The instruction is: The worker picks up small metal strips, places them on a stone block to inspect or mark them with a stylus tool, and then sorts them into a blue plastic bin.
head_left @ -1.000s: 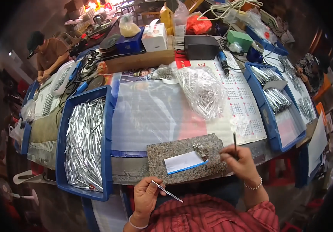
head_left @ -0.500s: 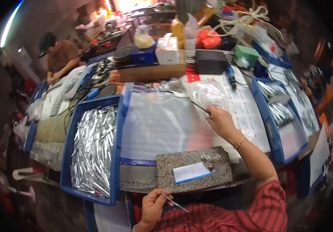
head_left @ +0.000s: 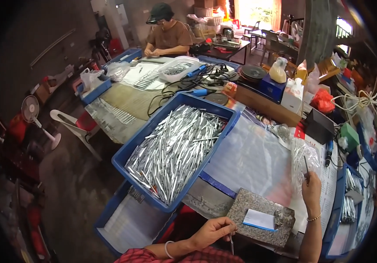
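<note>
A thin stick (head_left: 306,165) is being gripped by the right hand (head_left: 312,192) at a clear bag (head_left: 303,160); tweezers (head_left: 231,242) are being pinched by the left hand (head_left: 212,231). Silver tubes are being held in the blue bin (head_left: 171,147).

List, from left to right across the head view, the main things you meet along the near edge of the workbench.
Blue tray of silver rods → left hand holding a thin tool → granite slab → right hand holding a dark rod.

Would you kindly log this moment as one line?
left hand: pinching thin metal tool | right hand: holding dark thin stick at clear bag | granite slab between hands
</note>
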The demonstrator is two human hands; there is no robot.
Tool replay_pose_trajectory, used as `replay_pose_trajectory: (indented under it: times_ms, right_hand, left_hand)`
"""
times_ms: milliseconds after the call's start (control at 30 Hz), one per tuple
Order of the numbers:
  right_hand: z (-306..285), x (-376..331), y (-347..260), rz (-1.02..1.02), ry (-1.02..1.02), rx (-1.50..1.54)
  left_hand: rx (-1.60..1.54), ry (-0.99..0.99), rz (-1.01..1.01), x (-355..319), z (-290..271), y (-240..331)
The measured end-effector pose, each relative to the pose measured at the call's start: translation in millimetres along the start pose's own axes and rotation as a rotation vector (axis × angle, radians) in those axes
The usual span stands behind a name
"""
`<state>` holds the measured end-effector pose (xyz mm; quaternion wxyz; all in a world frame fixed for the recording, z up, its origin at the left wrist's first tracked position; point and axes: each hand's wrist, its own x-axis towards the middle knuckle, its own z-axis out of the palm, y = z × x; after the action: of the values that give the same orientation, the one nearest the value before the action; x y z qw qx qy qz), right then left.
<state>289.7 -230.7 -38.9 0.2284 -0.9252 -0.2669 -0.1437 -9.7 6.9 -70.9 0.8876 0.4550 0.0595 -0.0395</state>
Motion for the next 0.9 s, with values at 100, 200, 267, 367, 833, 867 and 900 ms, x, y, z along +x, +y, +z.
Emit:
replay_pose_trajectory:
  times_ms: [100,200,267,367,833,867,900]
  right_hand:
    - [-24,-11,-18,-0.026,0.016,0.038]
    - [-58,-42,-48,0.076,0.032,0.16]
    - [-69,-75,-60,0.08,-0.017,0.288]
    - [-63,-113,-83,-0.113,-0.127,0.533]
    - [-92,-129,-137,-0.079,-0.303,0.774]
    - [-89,-130,-136,-0.103,-0.282,0.799]
    - [-80,-136,-132,0.032,-0.306,0.926]
  left_hand:
    - [0.035,0.011,0.009,-1,1,5]
    - [0.094,-0.015,0.025,-1,2,5]
    - [0.137,-0.028,0.04,-1,13,11]
    - [0.289,-0.025,0.107,3,25,16]
    - [0.757,-0.141,0.189,10,46,12]
    - [0.755,-0.158,0.181,11,46,11]
    - [0.591,-0.143,0.064,8,45,9]
